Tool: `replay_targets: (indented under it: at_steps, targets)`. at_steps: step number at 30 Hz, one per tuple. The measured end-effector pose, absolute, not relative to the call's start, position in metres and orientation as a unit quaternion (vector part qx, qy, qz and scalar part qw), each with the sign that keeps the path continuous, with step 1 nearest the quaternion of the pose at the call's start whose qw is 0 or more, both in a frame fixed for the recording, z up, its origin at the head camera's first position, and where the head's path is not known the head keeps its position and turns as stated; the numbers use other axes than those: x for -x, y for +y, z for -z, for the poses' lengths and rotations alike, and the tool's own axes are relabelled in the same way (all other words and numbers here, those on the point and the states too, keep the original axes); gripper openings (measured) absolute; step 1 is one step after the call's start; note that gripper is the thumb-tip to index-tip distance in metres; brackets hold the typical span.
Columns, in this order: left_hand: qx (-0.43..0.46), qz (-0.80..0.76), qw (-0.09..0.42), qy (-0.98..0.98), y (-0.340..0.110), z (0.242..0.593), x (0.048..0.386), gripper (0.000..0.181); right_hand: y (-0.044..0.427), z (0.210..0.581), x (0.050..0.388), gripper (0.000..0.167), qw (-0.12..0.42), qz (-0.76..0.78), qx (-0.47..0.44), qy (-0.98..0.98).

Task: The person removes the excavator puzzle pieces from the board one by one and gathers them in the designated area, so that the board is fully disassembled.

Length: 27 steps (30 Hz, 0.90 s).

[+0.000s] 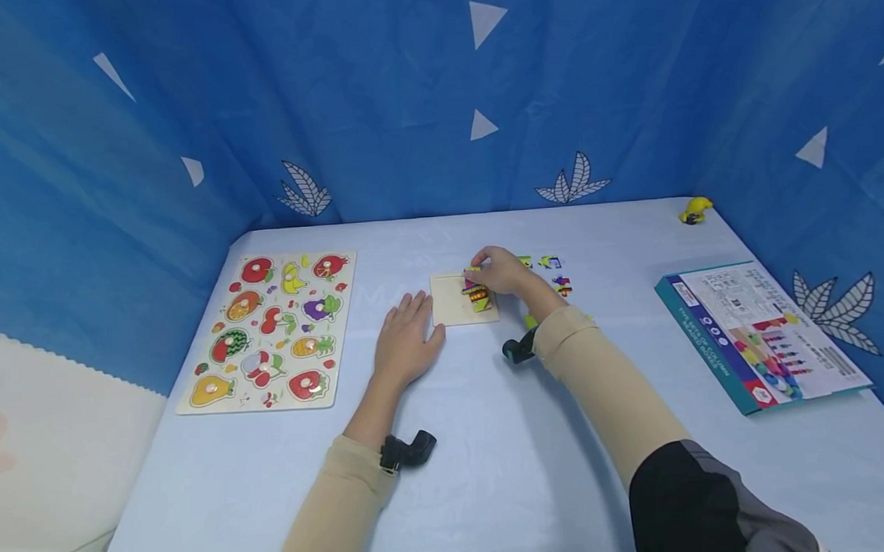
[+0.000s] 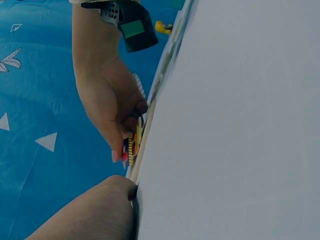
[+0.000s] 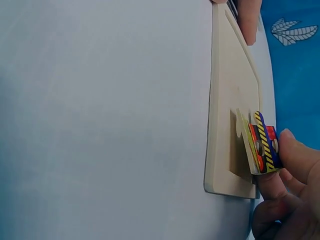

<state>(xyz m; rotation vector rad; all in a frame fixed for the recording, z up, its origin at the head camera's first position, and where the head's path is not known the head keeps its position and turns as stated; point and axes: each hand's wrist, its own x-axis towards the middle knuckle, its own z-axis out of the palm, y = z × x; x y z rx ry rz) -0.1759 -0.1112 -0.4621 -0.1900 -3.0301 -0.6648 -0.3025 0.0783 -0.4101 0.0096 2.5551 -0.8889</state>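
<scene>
My right hand (image 1: 504, 272) pinches a small block of colourful jigsaw puzzle pieces (image 1: 477, 294) between thumb and fingers. In the right wrist view these pieces (image 3: 262, 145) are tilted above the recessed wooden puzzle tray (image 3: 232, 85), close to one end. The tray (image 1: 449, 307) lies flat on the table, its recess bare on the left side. Flat beside it, my left hand (image 1: 406, 343) has its fingers extended and touches the tray's left edge. Several loose puzzle pieces (image 1: 562, 285) lie right of the tray, partly hidden behind my right hand and wrist.
A fruit peg puzzle board (image 1: 274, 333) lies at the table's left. On the right sits a flat teal-edged box (image 1: 766, 332), with a small yellow toy (image 1: 696, 210) at the back right corner. Blue curtain (image 1: 405, 105) hangs behind the table.
</scene>
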Motion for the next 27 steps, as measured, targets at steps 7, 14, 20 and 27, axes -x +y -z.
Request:
replay_targets:
  at_steps: [7, 14, 20, 27]
  targets:
    - [0.062, 0.215, 0.013, -0.975, -0.111, 0.462, 0.177, 0.065, 0.084, 0.412, 0.305, 0.045, 0.236, 0.323, 0.023, 0.916]
    - [0.061, 0.215, 0.013, -0.975, -0.112, 0.461, 0.177, 0.065, 0.088, 0.407, 0.305, 0.053, 0.254, 0.320, 0.042, 0.912]
    - [0.060, 0.214, 0.010, -0.975, -0.112, 0.461, 0.176, 0.065, 0.089, 0.407, 0.301, 0.053, 0.243, 0.311, 0.066, 0.916]
    - [0.060, 0.217, 0.011, -0.974, -0.112, 0.463, 0.176, 0.065, 0.087, 0.409, 0.300, 0.049, 0.220, 0.277, 0.108, 0.929]
